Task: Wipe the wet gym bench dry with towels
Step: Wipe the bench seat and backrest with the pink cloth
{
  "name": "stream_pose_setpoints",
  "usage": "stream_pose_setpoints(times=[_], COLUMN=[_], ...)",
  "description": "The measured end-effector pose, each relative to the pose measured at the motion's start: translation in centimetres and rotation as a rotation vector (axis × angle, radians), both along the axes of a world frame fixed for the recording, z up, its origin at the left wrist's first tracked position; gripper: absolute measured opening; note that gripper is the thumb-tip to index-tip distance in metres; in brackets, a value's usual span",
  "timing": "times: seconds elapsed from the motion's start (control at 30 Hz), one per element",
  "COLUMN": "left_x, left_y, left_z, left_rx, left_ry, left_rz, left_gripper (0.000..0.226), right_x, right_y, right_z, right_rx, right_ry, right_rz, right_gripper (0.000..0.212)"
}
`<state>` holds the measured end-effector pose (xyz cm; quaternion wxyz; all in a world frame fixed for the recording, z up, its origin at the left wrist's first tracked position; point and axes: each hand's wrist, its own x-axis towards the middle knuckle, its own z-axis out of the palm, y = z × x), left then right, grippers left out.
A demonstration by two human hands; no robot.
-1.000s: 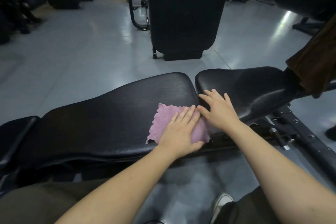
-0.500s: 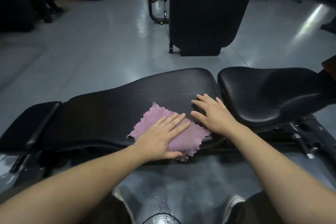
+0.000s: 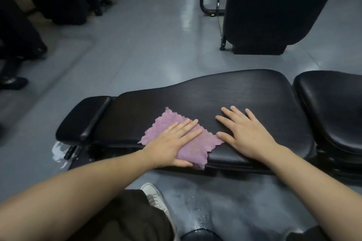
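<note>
Purple towel (image 3: 172,129) lies flat under left hand (image 3: 172,144) fingers; right hand (image 3: 245,133) splayed on bench (image 3: 244,92).

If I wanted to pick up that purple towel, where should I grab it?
Probably the near corner of the purple towel, which hangs over the bench pad's front edge. Come from below and in front; the rest lies flat under the left hand, offering no grip.

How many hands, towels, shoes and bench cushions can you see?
Hands: 2, left hand and right hand
Towels: 1, purple towel
Shoes: 1, white shoe
Bench cushions: 3, headrest, long cushion, seat
Total: 7
</note>
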<state>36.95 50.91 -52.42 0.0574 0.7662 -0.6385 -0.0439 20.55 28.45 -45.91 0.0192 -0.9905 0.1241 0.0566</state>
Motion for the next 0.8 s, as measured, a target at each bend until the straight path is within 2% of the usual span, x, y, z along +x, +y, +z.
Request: stream_pose_setpoints(times=[0.27, 0.5, 0.8], left_x=[3.9, 6.6, 10.0], left_y=[2.3, 4.0, 7.3], left_z=[-0.6, -1.2, -2.6], left_rx=[0.004, 0.000, -0.035], left_ry=[0.030, 0.056, 0.111], left_rz=[-0.008, 0.029, 0.195], left_gripper=[0.107, 0.108, 0.110], right_x=[1.6, 5.2, 7.9], right_y=[1.9, 6.6, 8.6], right_z=[-0.4, -2.2, -3.8], right_rx=[-0.026, -0.022, -0.074], right_ry=[0.024, 0.041, 0.018], right_rz=[0.060, 0.169, 0.169], right_gripper=[0.115, 0.091, 0.092])
